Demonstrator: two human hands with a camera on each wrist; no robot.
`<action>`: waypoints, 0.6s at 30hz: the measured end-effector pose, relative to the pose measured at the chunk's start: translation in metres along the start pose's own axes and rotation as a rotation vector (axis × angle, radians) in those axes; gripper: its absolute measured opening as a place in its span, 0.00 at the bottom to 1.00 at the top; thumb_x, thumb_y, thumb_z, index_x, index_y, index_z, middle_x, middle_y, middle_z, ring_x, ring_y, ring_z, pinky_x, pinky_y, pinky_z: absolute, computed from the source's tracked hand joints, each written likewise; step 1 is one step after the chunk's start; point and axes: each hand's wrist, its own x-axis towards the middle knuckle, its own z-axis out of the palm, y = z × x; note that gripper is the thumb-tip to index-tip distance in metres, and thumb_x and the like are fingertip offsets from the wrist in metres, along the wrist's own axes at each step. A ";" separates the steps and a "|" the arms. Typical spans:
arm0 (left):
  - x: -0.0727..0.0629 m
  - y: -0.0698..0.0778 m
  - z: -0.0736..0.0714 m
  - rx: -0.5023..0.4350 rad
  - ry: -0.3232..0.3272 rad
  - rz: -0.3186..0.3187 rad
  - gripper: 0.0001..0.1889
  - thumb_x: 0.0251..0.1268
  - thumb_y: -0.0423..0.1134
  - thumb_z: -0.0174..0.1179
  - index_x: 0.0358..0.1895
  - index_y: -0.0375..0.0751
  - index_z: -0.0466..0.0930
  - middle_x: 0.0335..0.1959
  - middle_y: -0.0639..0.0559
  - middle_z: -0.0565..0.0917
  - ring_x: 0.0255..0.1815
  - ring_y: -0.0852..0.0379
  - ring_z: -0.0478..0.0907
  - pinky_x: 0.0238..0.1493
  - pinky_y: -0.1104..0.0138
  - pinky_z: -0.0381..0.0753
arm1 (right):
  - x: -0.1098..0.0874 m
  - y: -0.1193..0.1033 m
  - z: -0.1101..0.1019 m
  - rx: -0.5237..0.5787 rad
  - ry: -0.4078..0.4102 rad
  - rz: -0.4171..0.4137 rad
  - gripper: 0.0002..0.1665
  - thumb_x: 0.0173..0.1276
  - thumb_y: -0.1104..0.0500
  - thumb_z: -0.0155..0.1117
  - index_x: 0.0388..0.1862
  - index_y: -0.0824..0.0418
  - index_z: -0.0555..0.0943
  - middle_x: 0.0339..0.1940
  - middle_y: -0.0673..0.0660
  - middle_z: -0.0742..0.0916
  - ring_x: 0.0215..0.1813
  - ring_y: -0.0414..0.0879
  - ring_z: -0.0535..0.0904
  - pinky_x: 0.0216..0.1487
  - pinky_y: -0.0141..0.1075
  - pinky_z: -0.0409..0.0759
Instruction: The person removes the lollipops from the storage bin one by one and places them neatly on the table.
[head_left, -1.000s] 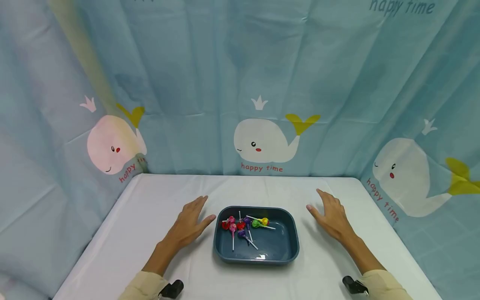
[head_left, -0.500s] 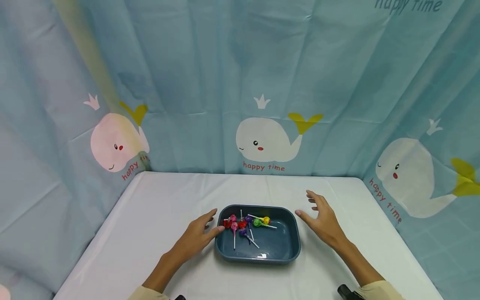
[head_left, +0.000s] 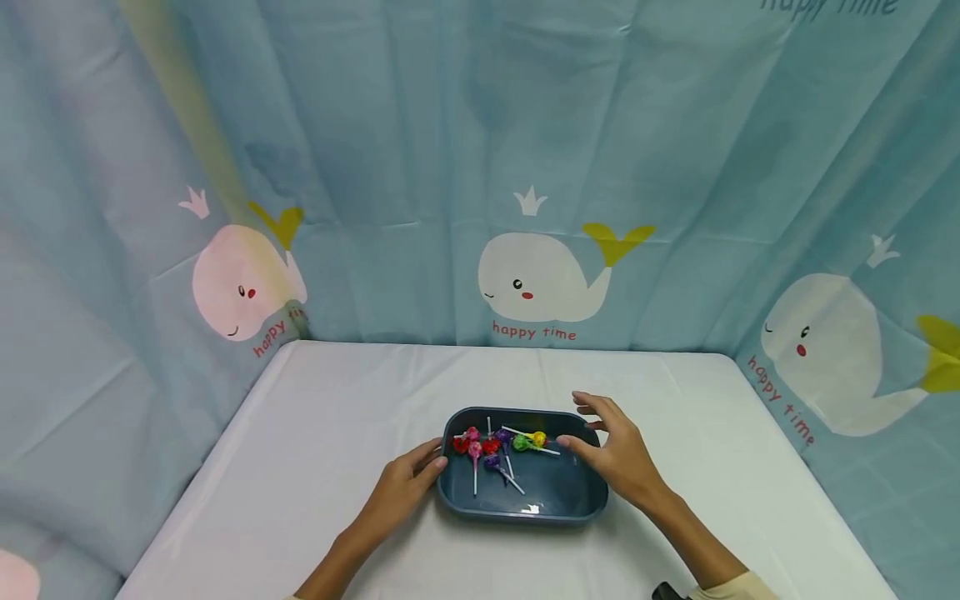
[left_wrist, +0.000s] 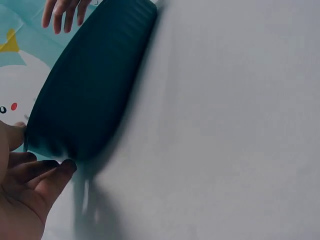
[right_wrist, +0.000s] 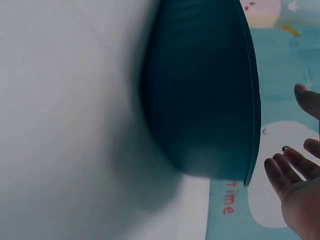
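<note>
The tray (head_left: 558, 493) lies between my two hands, on the counter (head_left: 360, 392). My left hand (head_left: 397, 493) grips its left end, with the thumb at the rim and the fingers against the outer wall. My right hand (head_left: 621, 457) holds nothing; its fingers are loose and apart, and it hovers at the right rim, though from the head view I cannot say surely how high.

The tray is dark blue, glossy like plastic, a rectangle with rounded corners and smooth sloping walls. Inside, mostly on the left and far side, lie lollipops (head_left: 491, 447) with round heads in shiny red, pink, purple, green and yellow wrappers, on thin white sticks (head_left: 475, 482). The counter is covered by white, slightly wrinkled fabric.
</note>
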 end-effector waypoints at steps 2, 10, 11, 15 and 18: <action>-0.002 0.001 0.002 -0.030 0.016 -0.001 0.27 0.82 0.44 0.59 0.75 0.33 0.74 0.65 0.37 0.85 0.68 0.44 0.82 0.69 0.54 0.80 | 0.000 -0.004 0.004 0.025 -0.013 0.012 0.42 0.64 0.52 0.83 0.75 0.54 0.76 0.67 0.55 0.84 0.64 0.53 0.83 0.58 0.49 0.88; -0.005 0.003 0.007 -0.040 0.047 -0.038 0.24 0.84 0.43 0.57 0.72 0.31 0.76 0.65 0.38 0.85 0.69 0.45 0.81 0.64 0.56 0.84 | 0.004 -0.010 0.024 0.070 -0.066 0.047 0.39 0.65 0.51 0.82 0.73 0.55 0.78 0.66 0.55 0.84 0.63 0.51 0.83 0.61 0.48 0.87; -0.005 0.004 0.008 -0.051 0.046 -0.047 0.24 0.84 0.43 0.57 0.72 0.31 0.76 0.65 0.38 0.85 0.68 0.45 0.81 0.62 0.57 0.86 | 0.005 -0.010 0.026 0.073 -0.072 0.054 0.39 0.65 0.51 0.82 0.73 0.55 0.78 0.66 0.54 0.85 0.63 0.51 0.83 0.61 0.48 0.87; -0.006 0.003 0.010 -0.115 0.036 -0.069 0.25 0.83 0.43 0.58 0.72 0.29 0.76 0.67 0.35 0.82 0.66 0.44 0.83 0.53 0.63 0.90 | 0.008 -0.010 0.036 0.094 -0.104 0.079 0.35 0.65 0.53 0.82 0.69 0.57 0.81 0.64 0.56 0.85 0.62 0.52 0.84 0.61 0.49 0.87; -0.006 0.002 0.011 -0.160 0.031 -0.074 0.25 0.83 0.42 0.58 0.72 0.27 0.74 0.68 0.33 0.81 0.65 0.42 0.83 0.51 0.64 0.90 | 0.010 -0.011 0.043 0.105 -0.135 0.103 0.33 0.65 0.56 0.82 0.68 0.59 0.82 0.63 0.57 0.86 0.60 0.54 0.84 0.60 0.51 0.87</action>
